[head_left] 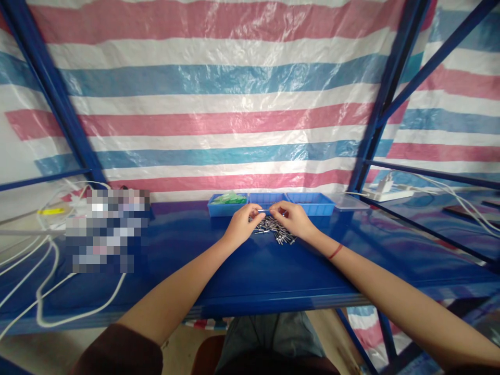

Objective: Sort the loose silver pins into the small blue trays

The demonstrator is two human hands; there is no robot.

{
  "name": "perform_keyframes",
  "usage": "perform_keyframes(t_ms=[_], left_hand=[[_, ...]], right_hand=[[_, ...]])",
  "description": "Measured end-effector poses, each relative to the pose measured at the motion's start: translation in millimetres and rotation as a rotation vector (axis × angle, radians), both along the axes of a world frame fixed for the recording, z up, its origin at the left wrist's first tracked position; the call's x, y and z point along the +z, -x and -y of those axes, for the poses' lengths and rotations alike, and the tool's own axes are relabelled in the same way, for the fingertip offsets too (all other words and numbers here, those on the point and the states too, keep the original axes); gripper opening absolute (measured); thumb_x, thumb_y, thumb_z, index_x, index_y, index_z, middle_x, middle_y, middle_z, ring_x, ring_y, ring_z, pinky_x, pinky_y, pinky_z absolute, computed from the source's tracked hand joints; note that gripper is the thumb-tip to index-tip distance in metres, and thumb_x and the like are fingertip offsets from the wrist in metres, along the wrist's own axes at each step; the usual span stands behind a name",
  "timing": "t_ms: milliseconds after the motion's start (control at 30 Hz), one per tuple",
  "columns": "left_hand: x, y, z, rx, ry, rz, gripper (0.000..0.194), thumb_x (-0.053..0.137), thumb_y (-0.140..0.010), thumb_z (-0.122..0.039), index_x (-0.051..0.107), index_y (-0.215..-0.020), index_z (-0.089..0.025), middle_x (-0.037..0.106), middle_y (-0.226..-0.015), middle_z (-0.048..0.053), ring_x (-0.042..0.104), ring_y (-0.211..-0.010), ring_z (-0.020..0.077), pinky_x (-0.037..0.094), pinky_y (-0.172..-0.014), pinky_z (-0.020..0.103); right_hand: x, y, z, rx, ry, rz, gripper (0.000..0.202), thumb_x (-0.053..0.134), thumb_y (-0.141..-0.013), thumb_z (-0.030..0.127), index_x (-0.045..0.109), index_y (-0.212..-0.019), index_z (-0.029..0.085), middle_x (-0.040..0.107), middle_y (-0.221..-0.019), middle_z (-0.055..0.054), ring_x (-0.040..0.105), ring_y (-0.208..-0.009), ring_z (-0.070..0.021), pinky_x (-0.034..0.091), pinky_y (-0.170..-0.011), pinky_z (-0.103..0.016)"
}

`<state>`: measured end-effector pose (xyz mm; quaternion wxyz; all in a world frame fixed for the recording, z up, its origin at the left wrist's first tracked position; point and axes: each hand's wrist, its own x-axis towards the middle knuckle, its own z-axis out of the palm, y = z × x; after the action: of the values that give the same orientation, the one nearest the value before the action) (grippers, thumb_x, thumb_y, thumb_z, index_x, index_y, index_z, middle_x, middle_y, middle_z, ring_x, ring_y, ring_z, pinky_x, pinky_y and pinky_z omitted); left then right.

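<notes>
Both of my hands meet above the blue table, holding a thin, shiny metal rod [264,210] level between them. Thumb and fingers of my left hand [240,224] pinch its left end. My right hand [292,220] is closed on the other end, its fingertips partly covering the rod. Just below and behind the hands lies a loose pile of short metal rods [285,237], dark and silver, partly hidden by my right hand. The rod's exact kind is too small to make out.
Behind the hands stands a row of blue bins [318,209]; the left one has green packets [229,198]. A clear plastic lid [351,202] lies to their right. White cables [54,260] cross the left side, near a blurred-out patch. A power strip [386,192] sits right.
</notes>
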<state>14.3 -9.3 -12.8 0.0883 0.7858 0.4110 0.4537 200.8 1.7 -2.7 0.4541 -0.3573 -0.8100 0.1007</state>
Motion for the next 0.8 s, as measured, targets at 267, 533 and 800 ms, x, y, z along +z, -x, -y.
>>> perform_keyframes(t_ms=[267,533,800], left_hand=[[-2.7,3,2,-0.029,0.019,-0.382,0.022,0.05,-0.083,-0.035,0.066,-0.09,-0.022,0.064,-0.091,0.003,0.057,-0.088,0.0186,0.042,-0.083,0.032],[-2.5,0,9,-0.02,0.017,-0.598,0.024,0.045,-0.087,-0.034,0.067,-0.087,-0.024,0.062,-0.1,0.003,0.054,-0.094,0.0192,0.039,-0.084,0.034],[2.7,-1,7,-0.043,-0.009,-0.286,0.019,0.046,-0.087,-0.026,0.063,-0.088,-0.019,0.066,-0.088,0.003,0.06,-0.084,0.0163,0.044,-0.078,0.028]], right_hand=[[-4.4,-36,-34,-0.394,0.452,-0.714,0.034,0.06,-0.068,0.05,0.054,-0.063,0.017,0.051,-0.05,-0.001,0.039,-0.039,-0.01,0.031,-0.037,-0.026],[0.9,-28,-23,-0.219,0.283,-0.317,0.045,0.044,-0.081,0.053,0.063,-0.07,0.013,0.051,-0.055,-0.001,0.043,-0.047,-0.0097,0.034,-0.045,-0.023],[0.0,1,7,0.135,0.073,0.276,0.028,0.05,-0.084,0.038,0.065,-0.088,0.015,0.064,-0.069,-0.002,0.052,-0.057,-0.0111,0.038,-0.057,-0.023]])
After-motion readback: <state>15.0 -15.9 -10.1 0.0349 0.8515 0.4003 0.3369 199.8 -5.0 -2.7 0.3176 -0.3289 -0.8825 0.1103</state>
